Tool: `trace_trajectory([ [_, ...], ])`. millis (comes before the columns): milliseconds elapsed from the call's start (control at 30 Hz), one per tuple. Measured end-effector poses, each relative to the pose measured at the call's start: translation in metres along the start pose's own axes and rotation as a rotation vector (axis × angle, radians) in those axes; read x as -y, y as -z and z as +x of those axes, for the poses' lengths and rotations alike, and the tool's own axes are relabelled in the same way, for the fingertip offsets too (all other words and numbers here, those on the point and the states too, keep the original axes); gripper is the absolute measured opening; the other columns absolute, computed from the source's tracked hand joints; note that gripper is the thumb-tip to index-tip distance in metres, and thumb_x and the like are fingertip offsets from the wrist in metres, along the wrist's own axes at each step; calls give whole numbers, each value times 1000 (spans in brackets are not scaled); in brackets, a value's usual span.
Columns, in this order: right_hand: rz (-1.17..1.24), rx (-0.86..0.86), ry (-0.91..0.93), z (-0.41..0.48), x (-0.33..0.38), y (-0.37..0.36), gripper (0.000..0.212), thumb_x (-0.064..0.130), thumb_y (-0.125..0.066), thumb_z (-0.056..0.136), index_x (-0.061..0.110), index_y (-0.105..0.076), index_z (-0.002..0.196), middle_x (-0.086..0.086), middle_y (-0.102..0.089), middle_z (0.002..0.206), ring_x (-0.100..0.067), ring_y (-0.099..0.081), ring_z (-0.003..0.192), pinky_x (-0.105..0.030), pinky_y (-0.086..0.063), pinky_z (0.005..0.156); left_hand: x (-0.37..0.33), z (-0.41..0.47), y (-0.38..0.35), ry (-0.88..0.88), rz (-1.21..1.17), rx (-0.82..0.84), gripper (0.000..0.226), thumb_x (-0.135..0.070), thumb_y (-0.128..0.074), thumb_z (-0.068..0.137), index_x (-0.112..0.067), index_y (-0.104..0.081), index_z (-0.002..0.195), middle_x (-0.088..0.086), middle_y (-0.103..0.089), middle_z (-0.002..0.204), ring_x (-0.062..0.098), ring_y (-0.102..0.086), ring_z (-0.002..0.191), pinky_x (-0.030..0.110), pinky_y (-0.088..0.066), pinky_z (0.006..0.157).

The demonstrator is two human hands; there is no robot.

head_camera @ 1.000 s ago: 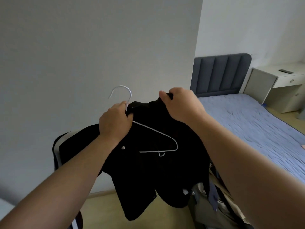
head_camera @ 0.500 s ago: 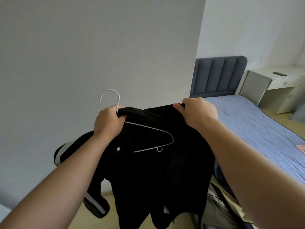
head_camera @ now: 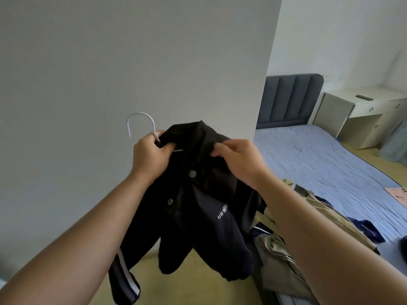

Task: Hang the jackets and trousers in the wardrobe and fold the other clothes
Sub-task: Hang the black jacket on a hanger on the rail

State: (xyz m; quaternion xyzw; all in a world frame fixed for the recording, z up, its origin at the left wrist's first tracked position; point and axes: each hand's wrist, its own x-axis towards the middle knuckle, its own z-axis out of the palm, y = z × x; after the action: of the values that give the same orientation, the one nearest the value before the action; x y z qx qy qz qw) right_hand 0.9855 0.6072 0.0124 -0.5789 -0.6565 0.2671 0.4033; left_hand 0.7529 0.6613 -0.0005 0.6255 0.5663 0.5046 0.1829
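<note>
Head view: the black jacket (head_camera: pixel 198 194) hung lengthwise in mid-air before the wall (head_camera: pixel 110 62), left of the bed (head_camera: pixel 319 161), collar up and hem down. It showed metal snaps, small white lettering and a white-striped sleeve. The left hand (head_camera: pixel 152 155) gripped the hanger (head_camera: pixel 141 122) neck and collar, hook upward; the right hand (head_camera: pixel 237 159) pinched the shoulder.
</note>
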Motion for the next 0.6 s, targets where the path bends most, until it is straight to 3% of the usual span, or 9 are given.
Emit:
trace_trajectory([
  [67, -451, -361, 21, -6, -13, -4, 22, 37, -55, 96, 24, -72, 94, 5, -70, 102, -23, -55, 111, -38, -42, 90, -3, 1, 2, -39, -54, 21, 14, -29, -74, 80, -39, -73, 90, -26, -70, 78, -7, -65, 75, 7, -44, 63],
  [100, -538, -416, 9, -10, -19, -7, 23, 39, -53, 97, 25, -68, 106, 3, -65, 114, -24, -49, 118, -42, -37, 97, -4, 0, 2, -57, -77, 42, 16, -26, -74, 79, -39, -73, 89, -24, -71, 78, -4, -66, 76, 9, -46, 65],
  [200, -648, -376, -184, -13, -34, -13, 54, 58, -43, 98, 23, -45, 139, -9, -49, 142, -32, -38, 136, -52, -27, 116, -8, -2, -3, -83, -133, 83, 22, -21, -76, 79, -42, -74, 86, -21, -72, 79, -1, -68, 78, 14, -51, 69],
  [333, -606, -403, -325, -14, -40, -9, 77, 70, -42, 94, 10, -33, 144, -15, -40, 149, -35, -30, 144, -55, -22, 120, -10, -8, -7, -135, -157, 128, 16, -23, -76, 79, -28, -78, 94, -11, -74, 79, 8, -70, 79, 33, -58, 77],
  [533, -626, -403, -227, -20, -42, -1, 69, 63, -40, 98, 16, -29, 146, -15, -26, 161, -35, -8, 154, -58, 0, 124, -17, -20, -1, -114, -187, 158, 18, -19, -77, 81, -26, -78, 97, -5, -75, 81, 15, -72, 81, 44, -59, 82],
  [600, -699, -346, -97, -22, -40, 0, 56, 56, -35, 100, 13, -47, 134, -17, -47, 144, -38, -31, 145, -58, -9, 123, -19, -26, 6, -103, -170, 155, 19, -17, -77, 82, -26, -78, 99, -3, -75, 81, 15, -71, 81, 42, -59, 81],
])
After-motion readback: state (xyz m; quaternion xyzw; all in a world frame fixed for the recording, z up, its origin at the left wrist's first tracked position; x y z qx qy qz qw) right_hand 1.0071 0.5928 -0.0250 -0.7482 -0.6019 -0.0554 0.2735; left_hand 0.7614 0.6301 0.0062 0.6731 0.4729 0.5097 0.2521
